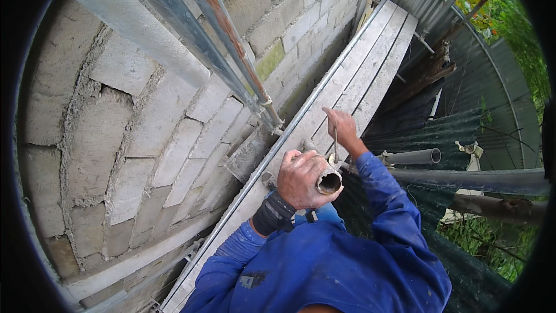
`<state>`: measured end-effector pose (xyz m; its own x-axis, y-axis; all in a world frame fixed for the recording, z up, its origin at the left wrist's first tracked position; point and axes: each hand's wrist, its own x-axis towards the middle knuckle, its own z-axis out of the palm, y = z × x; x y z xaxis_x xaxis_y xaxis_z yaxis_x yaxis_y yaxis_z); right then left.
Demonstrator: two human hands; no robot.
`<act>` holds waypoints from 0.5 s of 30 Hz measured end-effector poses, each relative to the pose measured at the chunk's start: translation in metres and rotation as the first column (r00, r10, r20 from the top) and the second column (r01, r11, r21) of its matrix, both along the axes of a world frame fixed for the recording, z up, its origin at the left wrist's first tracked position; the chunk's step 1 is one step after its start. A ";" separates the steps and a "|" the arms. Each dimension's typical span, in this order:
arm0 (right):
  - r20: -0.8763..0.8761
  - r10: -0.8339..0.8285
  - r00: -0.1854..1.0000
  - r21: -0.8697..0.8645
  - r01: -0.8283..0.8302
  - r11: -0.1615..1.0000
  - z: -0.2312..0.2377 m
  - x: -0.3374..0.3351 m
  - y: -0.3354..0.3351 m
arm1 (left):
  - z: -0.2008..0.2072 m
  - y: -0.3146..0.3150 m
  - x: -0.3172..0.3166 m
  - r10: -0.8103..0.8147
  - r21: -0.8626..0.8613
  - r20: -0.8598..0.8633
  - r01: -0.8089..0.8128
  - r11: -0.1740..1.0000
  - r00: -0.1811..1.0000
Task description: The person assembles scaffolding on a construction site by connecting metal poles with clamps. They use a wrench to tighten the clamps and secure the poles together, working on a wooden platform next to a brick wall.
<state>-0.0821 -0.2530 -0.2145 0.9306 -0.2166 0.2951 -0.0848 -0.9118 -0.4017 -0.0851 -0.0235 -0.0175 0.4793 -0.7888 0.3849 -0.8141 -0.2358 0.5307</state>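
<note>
My left hand [301,178] is wrapped round the upper end of a metal scaffold tube [330,182], whose hollow mouth faces up. A dark band covers that wrist. Just beyond the tube, my right hand [343,130] is closed on a thin metal rod-like tool [335,144]. The tool's lower end meets a fitting that looks like a scaffold clamp [332,161], beside the tube; my left hand and the tube hide part of it.
Pale scaffold planks [365,75] run beneath me toward the far right, along a concrete block wall [139,110]. Steel poles [231,40] stand against the wall. To the right are horizontal tubes [475,179], green netting [428,139] and a corrugated metal fence [492,81].
</note>
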 end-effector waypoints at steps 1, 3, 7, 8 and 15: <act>0.037 0.047 0.998 -0.107 -0.043 0.993 0.019 0.015 -0.011 | 0.001 0.002 0.002 0.001 0.007 0.010 -0.001 1.000 1.000; 0.144 0.177 0.974 -0.336 -0.120 0.934 0.074 0.046 -0.039 | 0.003 0.002 0.009 0.010 0.004 0.028 -0.010 1.000 1.000; -0.008 0.359 0.933 -0.764 -0.238 0.600 0.207 0.077 -0.048 | 0.007 -0.004 0.033 0.094 0.008 -0.032 -0.094 0.996 0.995; -0.132 0.310 0.942 -0.820 -0.279 0.500 0.226 0.074 -0.044 | 0.007 -0.005 0.038 0.098 0.021 -0.027 -0.097 0.995 0.995; -0.505 0.117 0.855 -0.781 -0.510 0.361 0.314 0.025 0.000 | 0.014 -0.004 0.045 0.096 0.016 -0.037 -0.096 0.995 0.995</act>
